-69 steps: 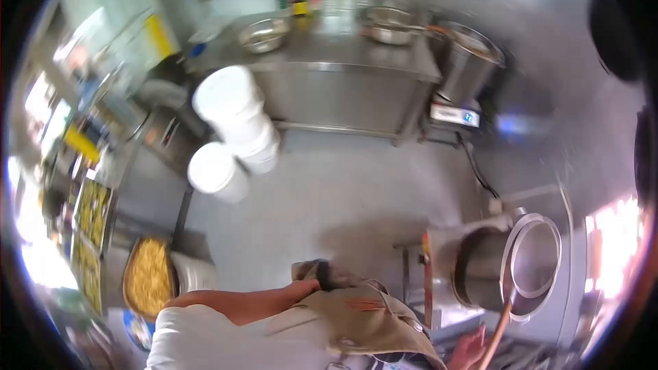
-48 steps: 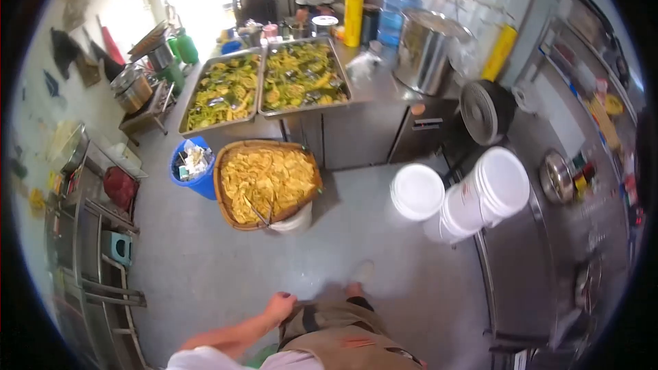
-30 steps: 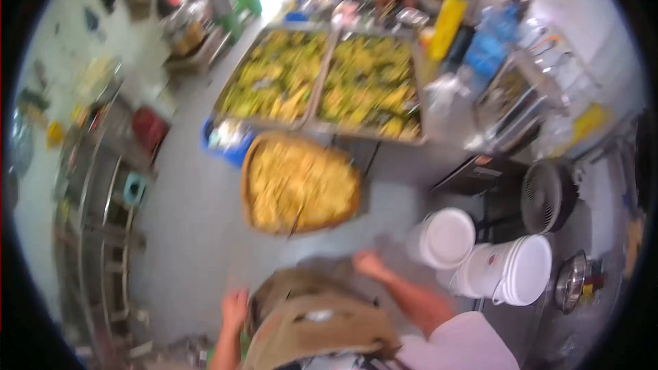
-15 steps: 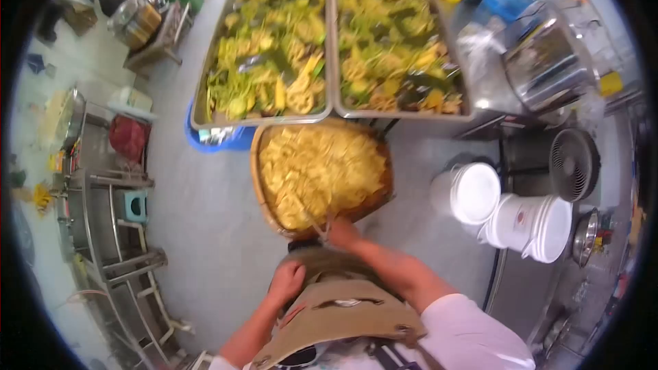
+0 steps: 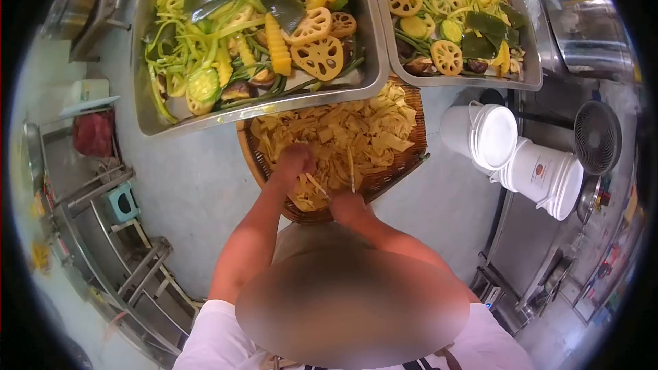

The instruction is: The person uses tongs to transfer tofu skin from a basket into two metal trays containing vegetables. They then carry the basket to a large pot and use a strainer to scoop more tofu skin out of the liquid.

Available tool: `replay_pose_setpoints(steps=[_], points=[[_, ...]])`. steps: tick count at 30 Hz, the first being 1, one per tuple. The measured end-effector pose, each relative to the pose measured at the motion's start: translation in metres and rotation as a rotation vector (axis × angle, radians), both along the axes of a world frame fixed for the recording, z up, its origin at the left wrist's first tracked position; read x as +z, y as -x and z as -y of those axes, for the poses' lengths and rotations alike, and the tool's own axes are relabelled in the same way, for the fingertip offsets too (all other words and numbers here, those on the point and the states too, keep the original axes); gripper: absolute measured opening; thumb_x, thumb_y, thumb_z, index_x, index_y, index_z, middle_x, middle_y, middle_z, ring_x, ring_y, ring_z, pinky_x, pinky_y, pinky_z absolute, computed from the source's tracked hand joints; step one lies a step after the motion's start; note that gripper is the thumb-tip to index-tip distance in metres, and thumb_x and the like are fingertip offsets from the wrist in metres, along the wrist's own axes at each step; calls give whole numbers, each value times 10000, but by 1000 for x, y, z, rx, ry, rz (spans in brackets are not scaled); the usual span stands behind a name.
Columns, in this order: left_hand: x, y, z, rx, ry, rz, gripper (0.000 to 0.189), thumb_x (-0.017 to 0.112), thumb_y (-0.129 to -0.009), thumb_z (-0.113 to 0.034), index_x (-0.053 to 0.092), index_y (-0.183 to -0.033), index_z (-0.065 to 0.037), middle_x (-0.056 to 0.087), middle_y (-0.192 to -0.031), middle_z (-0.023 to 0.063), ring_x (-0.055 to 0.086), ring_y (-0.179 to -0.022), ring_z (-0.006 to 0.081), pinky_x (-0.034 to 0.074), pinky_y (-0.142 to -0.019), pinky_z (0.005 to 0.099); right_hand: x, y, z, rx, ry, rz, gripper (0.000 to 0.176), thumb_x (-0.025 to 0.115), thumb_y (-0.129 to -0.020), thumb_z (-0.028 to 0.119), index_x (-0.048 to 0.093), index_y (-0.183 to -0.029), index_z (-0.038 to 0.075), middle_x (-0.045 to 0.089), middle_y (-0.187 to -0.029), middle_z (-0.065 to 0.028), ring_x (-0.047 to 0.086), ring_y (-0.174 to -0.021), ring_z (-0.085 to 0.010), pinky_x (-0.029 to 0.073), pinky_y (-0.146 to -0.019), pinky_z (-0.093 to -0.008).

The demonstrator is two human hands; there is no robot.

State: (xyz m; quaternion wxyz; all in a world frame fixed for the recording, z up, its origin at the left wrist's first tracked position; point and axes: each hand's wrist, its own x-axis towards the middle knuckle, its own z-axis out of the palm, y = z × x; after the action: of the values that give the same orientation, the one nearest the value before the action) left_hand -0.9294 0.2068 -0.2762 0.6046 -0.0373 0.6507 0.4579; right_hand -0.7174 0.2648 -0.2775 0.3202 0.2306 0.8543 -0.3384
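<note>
In front of me stands a woven basket (image 5: 245,152) filled with pale yellow, crinkled flat pieces that look like tofu skin (image 5: 384,118). My left hand (image 5: 296,159) is down in the left part of the basket, fingers curled in among the pieces; what they hold is hidden. My right hand (image 5: 349,208), at the basket's near edge, grips what looks like a pair of tongs (image 5: 352,171). Their two thin arms spread apart over the pieces, one angling towards my left hand.
Two metal trays (image 5: 257,106) of lotus root, kelp, celery and yellow crinkle-cut sticks overhang the basket's far side. White lidded buckets (image 5: 497,137) and a black fan (image 5: 597,138) are on the right. A metal rack (image 5: 116,260) and a blue stool (image 5: 122,203) stand left.
My left hand has moved from near my apron forward into the basket. The right hand still grips the tongs, whose arms now spread wider. The view has tipped down, bringing the trays closer.
</note>
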Motion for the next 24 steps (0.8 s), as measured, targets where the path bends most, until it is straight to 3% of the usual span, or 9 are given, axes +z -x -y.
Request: replay_pose_setpoints(steps=[5,8,10,12,14,16,19,21,24], points=[[37,28,-63,226,72,0,184,553,-870,-106,617,-1013,-9,661,-872,95,608,-710,190,491,-640,328,80,-9,-35,-130,-28,-123,236,588,-810,199,636,-908,-11,662,-817,-214,638,-804,-415,505,-752,-480],[43,46,-70,177,-18,-169,192,558,-910,-136,620,-1031,0,666,-898,102,623,-742,185,493,-641,346,104,-42,-61,-521,139,-258,251,592,-821,187,601,-947,-30,632,-777,-229,616,-796,-409,475,-758,-476],[47,58,-68,38,34,-365,263,590,-931,-193,631,-1103,3,681,-964,134,651,-805,241,501,-696,401,115,-59,-73,-703,93,-302,289,604,-842,215,569,-975,-40,620,-814,-229,604,-780,-393,470,-749,-467],[43,64,-56,-456,14,-1238,305,612,-918,-210,618,-1145,-6,678,-1015,176,648,-889,323,500,-777,428,100,-85,-83,-754,47,-281,334,606,-877,259,537,-1021,-34,606,-873,-218,597,-770,-370,471,-751,-453],[53,75,-63,-661,178,-1116,319,602,-921,-251,628,-1154,-34,643,-1144,208,614,-1034,365,474,-890,450,76,-103,-88,-812,79,-237,330,599,-907,258,512,-1073,-14,594,-873,-178,601,-761,-330,478,-724,-427],[64,76,-76,-778,187,-1339,373,529,-958,-302,580,-1242,-64,595,-1253,187,564,-1141,326,441,-964,454,71,-101,-93,-995,222,-241,289,594,-920,196,492,-1114,7,590,-791,-123,613,-746,-278,486,-658,-393],[32,84,-84,-694,3,-1407,514,410,-995,-384,367,-1427,-109,451,-1406,114,454,-1250,288,355,-1080,427,56,-104,-88,-1401,620,-221,240,559,-957,217,501,-1128,58,583,-788,-77,612,-660,-201,471,-530,-335],[-18,114,-62,-732,-19,-1756,481,421,-991,-372,391,-1396,-115,473,-1325,101,475,-1208,259,412,-1024,421,52,-100,-86,-1459,702,-164,248,540,-973,239,516,-1154,71,584,-802,-55,604,-632,-164,459,-499,-303],[-7,116,-75,-818,58,-1595,479,433,-969,-370,414,-1366,-103,495,-1302,121,491,-1188,283,422,-1007,424,46,-118,-83,-1454,822,-93,503,550,-980,268,409,-1432,95,585,-913,-36,603,-675,-141,443,-523,-277]])
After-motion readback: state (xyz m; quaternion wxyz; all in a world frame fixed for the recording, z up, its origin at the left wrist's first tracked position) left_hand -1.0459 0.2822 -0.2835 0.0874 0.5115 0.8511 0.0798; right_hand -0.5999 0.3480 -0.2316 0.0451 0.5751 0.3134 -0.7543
